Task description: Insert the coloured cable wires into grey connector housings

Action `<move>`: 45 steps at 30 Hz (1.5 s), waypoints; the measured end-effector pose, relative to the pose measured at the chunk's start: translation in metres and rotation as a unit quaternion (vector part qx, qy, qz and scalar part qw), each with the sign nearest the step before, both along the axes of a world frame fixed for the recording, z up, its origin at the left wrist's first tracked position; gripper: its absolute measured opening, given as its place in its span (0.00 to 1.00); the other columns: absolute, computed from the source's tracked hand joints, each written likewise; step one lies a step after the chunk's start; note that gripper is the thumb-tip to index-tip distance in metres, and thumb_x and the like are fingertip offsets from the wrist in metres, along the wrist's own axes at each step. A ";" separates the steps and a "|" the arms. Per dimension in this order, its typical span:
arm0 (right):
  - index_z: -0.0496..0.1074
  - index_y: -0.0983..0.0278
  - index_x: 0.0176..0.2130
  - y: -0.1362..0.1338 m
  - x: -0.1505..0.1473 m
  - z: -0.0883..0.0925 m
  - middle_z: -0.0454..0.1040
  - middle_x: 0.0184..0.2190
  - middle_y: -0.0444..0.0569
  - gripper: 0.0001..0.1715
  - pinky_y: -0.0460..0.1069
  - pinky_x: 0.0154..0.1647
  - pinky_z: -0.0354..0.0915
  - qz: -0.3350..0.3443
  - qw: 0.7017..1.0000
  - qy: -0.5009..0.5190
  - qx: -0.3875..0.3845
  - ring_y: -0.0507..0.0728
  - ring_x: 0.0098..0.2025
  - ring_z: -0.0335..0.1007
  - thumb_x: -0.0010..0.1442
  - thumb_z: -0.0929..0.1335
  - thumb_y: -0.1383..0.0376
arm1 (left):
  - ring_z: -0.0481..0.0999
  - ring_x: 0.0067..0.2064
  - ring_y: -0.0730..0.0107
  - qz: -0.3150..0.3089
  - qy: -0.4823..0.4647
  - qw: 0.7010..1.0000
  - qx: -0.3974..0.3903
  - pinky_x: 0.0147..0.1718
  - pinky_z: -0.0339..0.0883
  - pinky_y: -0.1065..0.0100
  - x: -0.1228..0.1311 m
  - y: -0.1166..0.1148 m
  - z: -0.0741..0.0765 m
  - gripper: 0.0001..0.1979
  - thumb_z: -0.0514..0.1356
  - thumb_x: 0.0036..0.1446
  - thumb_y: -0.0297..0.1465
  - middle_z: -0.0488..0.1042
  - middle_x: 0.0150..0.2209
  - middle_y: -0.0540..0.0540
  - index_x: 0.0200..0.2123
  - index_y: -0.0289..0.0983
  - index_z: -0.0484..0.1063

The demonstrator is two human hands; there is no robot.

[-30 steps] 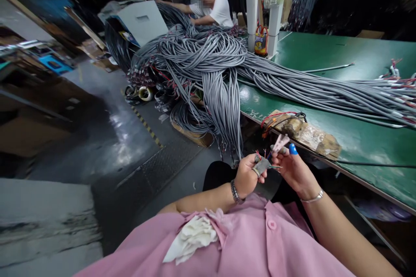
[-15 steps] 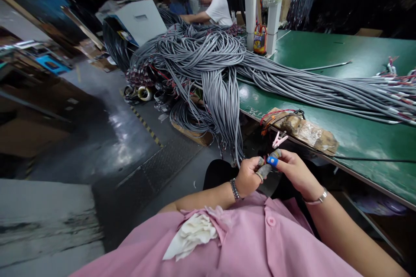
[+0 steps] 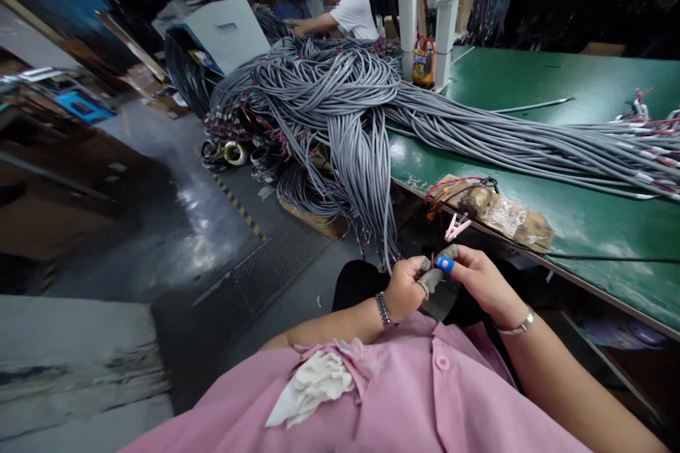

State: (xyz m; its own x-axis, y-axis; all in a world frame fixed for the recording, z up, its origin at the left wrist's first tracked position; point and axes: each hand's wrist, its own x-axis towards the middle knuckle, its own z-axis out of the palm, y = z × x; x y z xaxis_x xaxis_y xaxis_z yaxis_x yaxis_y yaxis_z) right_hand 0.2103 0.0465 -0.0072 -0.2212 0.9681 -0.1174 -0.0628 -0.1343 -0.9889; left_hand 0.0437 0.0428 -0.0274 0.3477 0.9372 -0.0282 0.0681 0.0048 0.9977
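My left hand is curled in front of my lap, its taped fingertips pinching the end of a grey cable with thin coloured wires sticking out. My right hand meets it from the right, fingers closed on the same wire ends, a blue cap on one fingertip. Both hands sit just below the edge of the green table. A pink clip hangs just above my fingers, under a brown taped block on the table edge.
A thick bundle of grey cables runs across the table and drapes to the floor on the left. Another person in a white shirt works at the far end. A white post stands on the table.
My right hand came down from beside the pink clip and closed onto the wire ends in my left hand. Over the last half second both hands barely moved.
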 end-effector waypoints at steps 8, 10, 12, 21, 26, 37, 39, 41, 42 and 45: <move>0.74 0.65 0.29 0.002 0.018 -0.003 0.70 0.23 0.43 0.15 0.46 0.27 0.57 0.109 0.990 0.072 -0.049 0.50 0.24 0.60 0.53 0.73 0.55 | 0.67 0.16 0.78 -0.198 -0.043 0.960 -0.195 0.16 0.61 0.75 -0.004 0.012 0.013 0.22 0.66 0.47 0.48 0.72 0.20 0.48 0.27 0.33 0.72; 0.74 0.66 0.28 0.005 0.021 0.004 0.71 0.23 0.43 0.15 0.46 0.27 0.59 0.156 0.986 0.039 -0.038 0.50 0.25 0.62 0.53 0.74 0.56 | 0.68 0.17 0.77 -0.274 -0.023 0.940 -0.204 0.17 0.62 0.75 -0.006 0.014 0.016 0.23 0.66 0.47 0.49 0.73 0.21 0.47 0.26 0.32 0.73; 0.74 0.66 0.28 0.007 0.020 0.011 0.72 0.24 0.44 0.15 0.46 0.28 0.60 0.183 0.983 0.014 -0.024 0.51 0.25 0.63 0.53 0.74 0.56 | 0.69 0.17 0.77 -0.314 -0.005 0.927 -0.206 0.18 0.62 0.75 -0.007 0.015 0.019 0.23 0.66 0.47 0.49 0.74 0.21 0.46 0.25 0.32 0.73; 0.76 0.63 0.37 0.003 0.021 -0.009 0.75 0.31 0.48 0.18 0.47 0.31 0.64 -0.024 0.997 0.069 -0.036 0.52 0.29 0.67 0.57 0.70 0.51 | 0.68 0.16 0.77 -0.065 -0.122 0.970 -0.199 0.15 0.60 0.75 0.002 0.011 0.005 0.20 0.62 0.52 0.46 0.72 0.20 0.47 0.27 0.32 0.71; 0.73 0.62 0.33 -0.017 0.008 -0.021 0.71 0.26 0.45 0.14 0.46 0.27 0.61 -0.086 0.994 0.071 -0.018 0.51 0.26 0.62 0.54 0.73 0.55 | 0.70 0.18 0.75 -0.025 -0.112 0.982 -0.148 0.19 0.63 0.74 0.007 0.008 0.003 0.22 0.61 0.54 0.48 0.73 0.21 0.46 0.26 0.32 0.71; 0.74 0.62 0.34 -0.015 0.011 -0.003 0.76 0.28 0.47 0.08 0.50 0.33 0.65 0.040 0.996 -0.039 0.067 0.56 0.29 0.69 0.60 0.69 0.59 | 0.73 0.24 0.71 -0.205 0.026 0.977 -0.055 0.26 0.66 0.71 -0.009 0.008 0.011 0.23 0.58 0.57 0.47 0.75 0.23 0.42 0.23 0.33 0.76; 0.75 0.61 0.37 -0.014 0.007 -0.002 0.76 0.29 0.47 0.08 0.50 0.33 0.65 0.024 0.997 -0.024 0.064 0.55 0.29 0.69 0.60 0.69 0.59 | 0.72 0.22 0.71 -0.169 -0.018 0.980 -0.102 0.24 0.66 0.71 -0.007 0.006 0.011 0.23 0.60 0.54 0.48 0.74 0.21 0.43 0.23 0.32 0.74; 0.76 0.60 0.41 -0.013 0.002 -0.004 0.76 0.31 0.47 0.09 0.50 0.33 0.65 -0.026 0.998 0.008 0.054 0.54 0.30 0.69 0.60 0.69 0.60 | 0.71 0.20 0.72 -0.119 -0.068 0.980 -0.145 0.22 0.66 0.71 -0.004 0.004 0.009 0.22 0.62 0.52 0.48 0.73 0.21 0.45 0.26 0.32 0.73; 0.76 0.60 0.42 -0.014 0.000 -0.006 0.76 0.32 0.47 0.10 0.49 0.34 0.65 -0.059 0.997 0.026 0.048 0.54 0.30 0.68 0.59 0.69 0.61 | 0.71 0.19 0.72 -0.097 -0.087 0.979 -0.157 0.21 0.66 0.71 -0.003 0.003 0.009 0.22 0.62 0.51 0.48 0.73 0.21 0.46 0.28 0.32 0.73; 0.76 0.59 0.45 -0.015 -0.004 -0.013 0.76 0.37 0.47 0.14 0.49 0.36 0.66 -0.122 0.989 0.077 0.012 0.53 0.33 0.68 0.58 0.70 0.62 | 0.70 0.19 0.73 -0.058 -0.109 0.981 -0.152 0.20 0.64 0.72 -0.002 0.003 0.008 0.21 0.62 0.52 0.47 0.73 0.20 0.46 0.29 0.32 0.72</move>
State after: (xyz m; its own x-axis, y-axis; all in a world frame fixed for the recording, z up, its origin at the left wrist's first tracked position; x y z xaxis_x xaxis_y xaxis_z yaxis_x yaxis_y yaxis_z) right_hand 0.2068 0.0313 -0.0201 0.0055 0.9971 -0.0759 -0.2414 -0.0724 -0.9677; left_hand 0.0415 0.0463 -0.0193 0.4805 0.8505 -0.2140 -0.1279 0.3093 0.9423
